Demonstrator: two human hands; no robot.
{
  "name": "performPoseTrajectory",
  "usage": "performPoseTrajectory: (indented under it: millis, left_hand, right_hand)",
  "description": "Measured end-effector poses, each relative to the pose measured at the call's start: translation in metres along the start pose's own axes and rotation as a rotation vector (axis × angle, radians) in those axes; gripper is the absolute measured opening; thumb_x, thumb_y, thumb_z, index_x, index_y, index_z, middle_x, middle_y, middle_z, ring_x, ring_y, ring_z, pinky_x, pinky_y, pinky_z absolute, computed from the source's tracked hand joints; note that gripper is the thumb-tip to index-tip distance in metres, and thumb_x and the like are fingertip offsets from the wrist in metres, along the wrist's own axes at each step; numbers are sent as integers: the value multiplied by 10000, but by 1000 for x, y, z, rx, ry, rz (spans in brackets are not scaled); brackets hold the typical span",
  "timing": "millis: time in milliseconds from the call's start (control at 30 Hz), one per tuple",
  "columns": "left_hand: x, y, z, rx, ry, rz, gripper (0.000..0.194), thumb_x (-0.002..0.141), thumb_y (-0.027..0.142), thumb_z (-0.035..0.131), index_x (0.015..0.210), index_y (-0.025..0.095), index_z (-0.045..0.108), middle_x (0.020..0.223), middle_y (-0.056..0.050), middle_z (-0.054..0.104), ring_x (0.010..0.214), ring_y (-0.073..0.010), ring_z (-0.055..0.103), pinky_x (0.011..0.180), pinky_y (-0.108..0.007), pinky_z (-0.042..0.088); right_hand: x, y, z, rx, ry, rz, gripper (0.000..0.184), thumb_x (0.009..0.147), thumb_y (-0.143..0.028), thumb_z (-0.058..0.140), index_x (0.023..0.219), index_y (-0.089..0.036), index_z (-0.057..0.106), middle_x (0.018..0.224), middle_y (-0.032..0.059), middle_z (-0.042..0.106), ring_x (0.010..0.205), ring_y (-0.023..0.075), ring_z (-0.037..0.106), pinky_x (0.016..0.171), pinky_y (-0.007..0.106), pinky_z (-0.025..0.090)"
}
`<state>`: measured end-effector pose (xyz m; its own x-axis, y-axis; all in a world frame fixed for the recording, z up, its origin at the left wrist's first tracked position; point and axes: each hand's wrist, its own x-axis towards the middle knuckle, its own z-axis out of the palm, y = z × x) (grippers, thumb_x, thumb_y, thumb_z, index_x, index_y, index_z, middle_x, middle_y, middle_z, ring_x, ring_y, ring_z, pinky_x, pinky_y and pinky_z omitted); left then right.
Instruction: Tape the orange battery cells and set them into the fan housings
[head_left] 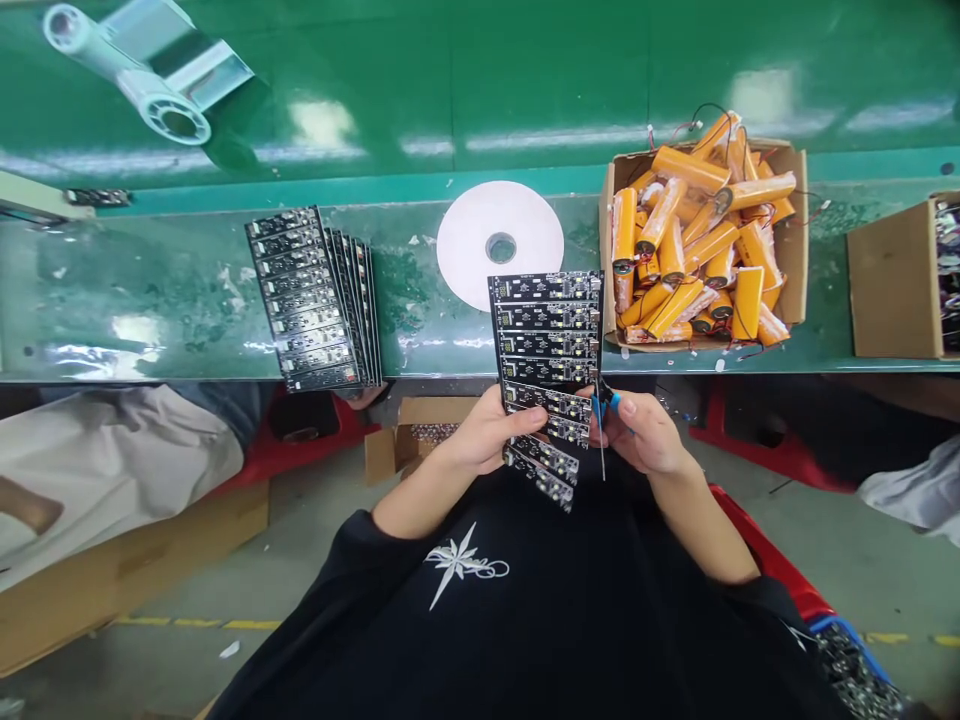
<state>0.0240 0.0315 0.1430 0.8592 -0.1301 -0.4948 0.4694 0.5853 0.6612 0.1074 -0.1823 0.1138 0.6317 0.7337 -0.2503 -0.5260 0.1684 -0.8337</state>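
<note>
My left hand (491, 432) grips a black circuit board panel (546, 317) near its lower left side, thumb across the front. The panel is divided into several strips carrying small components. Its lower strips are bent out of line, and the lowest ones fan down to the right. My right hand (651, 432) is closed around blue-handled cutters (610, 398) at the panel's right edge. A thin strip of edge material (602, 455) hangs down beside the cutters. The cutters' jaws are partly hidden, so I cannot tell whether they touch the board.
More board panels (307, 300) are stacked at left on the green table (172, 290). A white disc (469, 240) lies behind my hands. At right stands a cardboard box (798, 240) of orange battery packs (686, 170); another box (892, 285) is farther right. Tape dispenser (124, 70) sits far left.
</note>
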Motion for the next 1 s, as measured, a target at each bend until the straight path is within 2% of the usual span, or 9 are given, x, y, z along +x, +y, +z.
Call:
performPoseTrajectory:
  millis: [133,267,367,467,567,733,867,933,1000]
  left_hand:
    - [0,6,-5,91,53,179,620,686,625,988,1062,167,805,1082,-144,842,1139,-377,794,1007,-481,660]
    - [6,9,-4,48,268,338,702,677,690,965,1131,189,775,1110,-128,834,1166,-360,783,1038,-477,642]
    - [12,6,0,85,379,381,669,717,667,961,1147,192,767,1109,-116,832,1098,-326,799,1011,-465,652]
    - [13,0,3,197,374,383,569,772,635,941,1082,184,787,1074,-106,839,1027,-303,805,941,-429,672]
    - [13,-4,7,199,362,348,553,779,637,935,1053,178,794,1030,-105,843,986,-302,811,888,-417,683]
    - [12,0,10,115,346,296,567,740,631,962,1021,172,783,995,-103,840,976,-310,817,899,-441,691]
    - [12,2,9,24,266,183,581,732,598,977,1074,179,764,1025,-107,838,980,-330,821,890,-479,707]
    - [13,2,7,-8,242,129,573,734,588,976,1078,186,755,1008,-101,837,971,-330,823,862,-475,715]
    - [13,1,6,-20,220,96,558,736,597,970,1040,181,757,966,-102,832,954,-333,824,841,-470,718]
  right_hand:
    - [-3,-16,-8,-345,-42,-169,441,1128,-547,546,956,-201,759,820,39,619,732,186,550,686,338,469]
    - [-5,-31,-12,-615,-153,-213,387,1154,-487,517,1207,-218,790,981,66,741,859,211,670,817,357,531]
    - [-7,-31,-8,-675,-123,-214,429,1151,-510,515,1374,-231,754,1146,95,786,1029,251,732,919,386,569]
    - [-8,-29,-2,-679,-24,-215,450,1149,-525,506,1417,-246,737,1252,112,780,1136,278,726,1023,431,576]
    - [-9,-30,1,-699,6,-220,420,1147,-502,519,1396,-256,751,1261,107,779,1151,278,719,1049,433,571]
    - [-8,-27,-5,-601,-50,-165,409,1145,-518,520,1314,-245,774,1109,86,768,981,245,694,953,405,570]
    - [-6,-14,-9,-315,-108,-37,474,1107,-614,540,1005,-215,775,902,60,657,735,201,545,673,351,507]
    - [-4,-8,-8,-168,-136,17,521,1073,-658,581,867,-202,723,854,54,621,688,184,506,602,329,454]
    - [-2,-6,-6,-56,-162,64,550,1041,-694,619,834,-192,702,812,45,611,642,168,489,565,314,416]
